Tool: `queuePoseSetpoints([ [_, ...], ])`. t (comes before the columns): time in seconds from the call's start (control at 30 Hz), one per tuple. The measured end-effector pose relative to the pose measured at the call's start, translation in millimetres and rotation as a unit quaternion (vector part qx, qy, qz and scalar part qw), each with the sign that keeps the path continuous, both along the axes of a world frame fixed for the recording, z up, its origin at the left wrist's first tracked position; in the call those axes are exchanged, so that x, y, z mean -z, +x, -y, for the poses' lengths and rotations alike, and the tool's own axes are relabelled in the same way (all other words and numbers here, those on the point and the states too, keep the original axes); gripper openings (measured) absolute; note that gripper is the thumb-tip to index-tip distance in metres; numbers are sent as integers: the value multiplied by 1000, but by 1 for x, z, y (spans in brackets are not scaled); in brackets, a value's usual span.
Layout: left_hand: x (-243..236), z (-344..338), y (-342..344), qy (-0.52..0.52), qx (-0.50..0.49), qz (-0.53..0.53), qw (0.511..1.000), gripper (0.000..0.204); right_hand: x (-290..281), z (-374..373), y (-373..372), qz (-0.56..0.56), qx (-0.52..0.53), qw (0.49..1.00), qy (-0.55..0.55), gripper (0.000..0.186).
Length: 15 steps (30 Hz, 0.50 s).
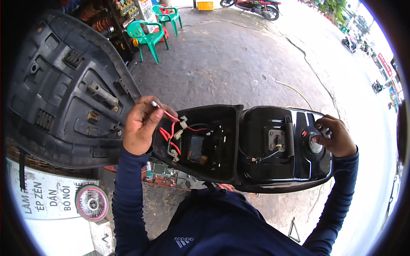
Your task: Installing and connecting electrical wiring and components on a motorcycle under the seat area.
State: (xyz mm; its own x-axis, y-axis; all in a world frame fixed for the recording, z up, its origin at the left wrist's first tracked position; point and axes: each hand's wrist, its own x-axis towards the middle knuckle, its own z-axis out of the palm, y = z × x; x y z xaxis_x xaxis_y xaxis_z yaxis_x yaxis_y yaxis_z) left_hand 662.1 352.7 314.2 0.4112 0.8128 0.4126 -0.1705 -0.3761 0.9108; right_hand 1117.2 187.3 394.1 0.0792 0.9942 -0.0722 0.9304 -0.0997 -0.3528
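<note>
My left hand [140,128] is closed, pinching a red wire [170,115] with a bare metal end between thumb and fingers. Below it, white plastic connectors [183,124] and more red wires [164,134] lie in the black under-seat box [218,114] of a motorbike. My right hand [340,137] grips the round fuel cap [315,146] at the right end of the black fuel tank [256,170], thumb on its top. Beside the cap, a coil spring [290,136] lies across the tank near the fuel sender [276,140].
The raised seat [64,98] stands at the left, its underside showing. Beyond are green plastic chairs [147,37], a shelf of bottles [127,12] and a parked red motorbike [256,5]. A pink-rimmed wheel [92,202] is at lower left; a street with riders runs along the right.
</note>
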Motion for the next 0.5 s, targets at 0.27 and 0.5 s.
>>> queuePoseSetpoints([
  [0.27, -83, -12, -10, 99, -91, 18, 991, 16, -31, -45, -78, -79, -238, 952, 178, 38],
  [0.5, -157, -33, -10, 163, -101, 33, 981, 19, 25, -137, -173, -100, -408, 905, 63, 57],
])
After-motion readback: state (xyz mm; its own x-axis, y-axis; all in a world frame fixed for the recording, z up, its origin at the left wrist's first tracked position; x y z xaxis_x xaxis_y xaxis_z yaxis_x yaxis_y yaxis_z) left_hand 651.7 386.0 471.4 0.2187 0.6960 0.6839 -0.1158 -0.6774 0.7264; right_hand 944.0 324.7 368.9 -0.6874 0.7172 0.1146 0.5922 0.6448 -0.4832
